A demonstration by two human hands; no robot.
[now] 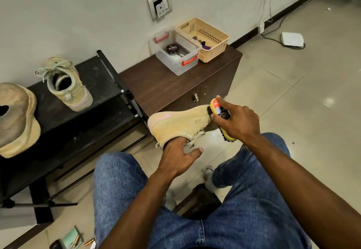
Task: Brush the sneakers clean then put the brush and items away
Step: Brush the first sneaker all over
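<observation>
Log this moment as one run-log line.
step: brushing | left hand: inside sneaker, holding it up | right hand: grips brush against toe | other sneaker: on rack

Place: indoor room, likely home | Evidence: tiled floor (293, 96), wall socket (160, 4) (cover loose), shoe rack (82, 115), wooden cabinet (156, 80)

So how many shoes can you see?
3. One sneaker is held on the left hand, being brushed. A second sneaker stands on the black rack. A third shoe lies at the rack's left end, partly cut off; others may be hidden.
</observation>
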